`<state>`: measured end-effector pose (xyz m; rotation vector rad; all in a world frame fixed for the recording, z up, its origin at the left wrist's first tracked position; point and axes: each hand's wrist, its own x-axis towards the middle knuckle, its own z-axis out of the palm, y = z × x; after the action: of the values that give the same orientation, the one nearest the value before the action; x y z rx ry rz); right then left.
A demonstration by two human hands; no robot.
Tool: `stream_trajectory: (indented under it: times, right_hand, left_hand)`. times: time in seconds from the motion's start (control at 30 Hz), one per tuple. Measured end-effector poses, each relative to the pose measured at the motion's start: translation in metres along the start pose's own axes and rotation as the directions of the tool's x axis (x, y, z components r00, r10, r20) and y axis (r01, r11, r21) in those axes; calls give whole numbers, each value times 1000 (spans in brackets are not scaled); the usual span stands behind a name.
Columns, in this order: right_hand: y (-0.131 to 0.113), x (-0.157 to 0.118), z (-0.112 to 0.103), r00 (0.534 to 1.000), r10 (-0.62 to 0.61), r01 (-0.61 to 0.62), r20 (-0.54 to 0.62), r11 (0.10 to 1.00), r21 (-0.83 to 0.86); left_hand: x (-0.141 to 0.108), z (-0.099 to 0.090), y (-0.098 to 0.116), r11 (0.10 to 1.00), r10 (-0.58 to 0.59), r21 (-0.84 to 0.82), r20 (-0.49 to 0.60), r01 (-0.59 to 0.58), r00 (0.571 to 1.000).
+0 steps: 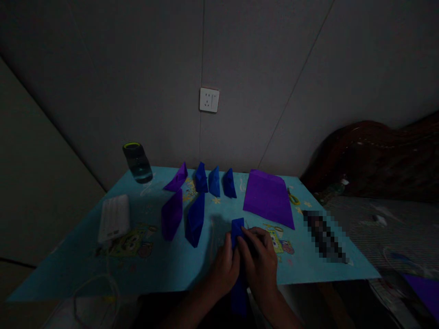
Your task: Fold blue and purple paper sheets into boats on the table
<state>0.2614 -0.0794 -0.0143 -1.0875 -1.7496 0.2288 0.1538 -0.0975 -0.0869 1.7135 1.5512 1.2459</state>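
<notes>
Two hands have hold of the folded blue paper point(238, 225): from my remote post I see the left hand point(223, 268) closed along its left side, the right hand point(259, 257) bent over its face, fingertips pressing. It spans the table's point(308, 269) near edge, its lower end apparently hanging past. For a crisp crease, I'd align the edges, then press evenly. Beyond stand paper boats point(195, 220), beside a purple sheet point(269, 198).

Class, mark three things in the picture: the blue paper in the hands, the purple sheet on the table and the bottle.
Blue paper point(237, 225), head view: its top end.
Purple sheet point(268, 198), head view: middle of its surface.
Bottle point(137, 163), head view: middle of its side.
</notes>
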Motion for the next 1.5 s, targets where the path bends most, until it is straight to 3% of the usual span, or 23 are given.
stream_trajectory:
  times: [0.27,0.5,0.73,0.87,0.93,1.1,1.23,1.37,1.5]
  right_hand:
    - [-6,6,-6,995,36,-38,96,999,13]
    - [-15,11,-12,984,53,-56,169,998,12]
    - [-25,20,-23,939,-18,7,345,999,31]
    - [-20,30,-27,931,-43,66,363,996,-52]
    - [-14,34,-28,923,-11,28,384,999,-38]
    - [-2,39,-24,920,209,-241,332,969,59]
    - [2,39,-15,887,242,-308,394,945,114]
    - [10,33,-3,933,145,-181,328,980,81]
    - [23,24,4,947,-156,146,280,988,57]
  left_hand:
    - [-5,4,-1,992,31,118,25,-34,999]
    - [0,-2,8,999,37,23,4,-37,999]
    - [1,-7,12,999,33,-19,33,-32,999]
    - [1,-10,15,997,64,-50,68,-61,996]
    - [2,-12,18,998,29,-62,74,-24,997]
    - [6,-16,24,980,-74,-184,27,78,997]
    - [5,-10,17,963,-171,-217,-22,162,985]
    - [5,-3,9,936,-295,-216,-51,278,954]
    - [10,-3,10,929,-315,-225,-62,294,947]
